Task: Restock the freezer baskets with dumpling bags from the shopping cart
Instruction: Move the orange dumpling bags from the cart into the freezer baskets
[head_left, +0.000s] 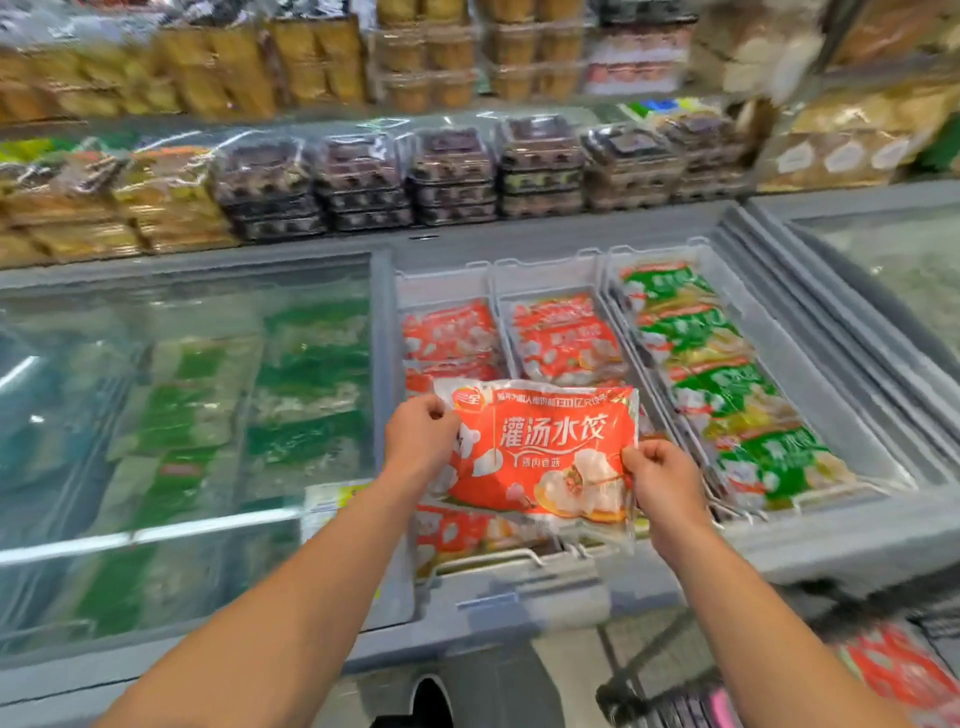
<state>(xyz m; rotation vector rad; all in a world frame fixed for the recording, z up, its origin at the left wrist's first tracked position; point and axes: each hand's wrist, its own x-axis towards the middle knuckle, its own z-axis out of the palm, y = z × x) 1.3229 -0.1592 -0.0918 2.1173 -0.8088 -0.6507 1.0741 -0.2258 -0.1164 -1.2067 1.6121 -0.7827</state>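
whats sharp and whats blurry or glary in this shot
Head view: the red dumpling bag pinched by the left hand and right hand is sharp, its print legible; the shelves behind are motion-blurred; the closed freezer lid shows streaky glare; wide-angle bending at the edges.

Bright, even light from above; glare on the glass lid; shelves blurred; edges bend from the wide lens.

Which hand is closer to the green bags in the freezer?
Right. The right hand grips the red dumpling bag's right edge, just beside the basket of green bags. The left hand grips the bag's left edge, farther away across the bag.
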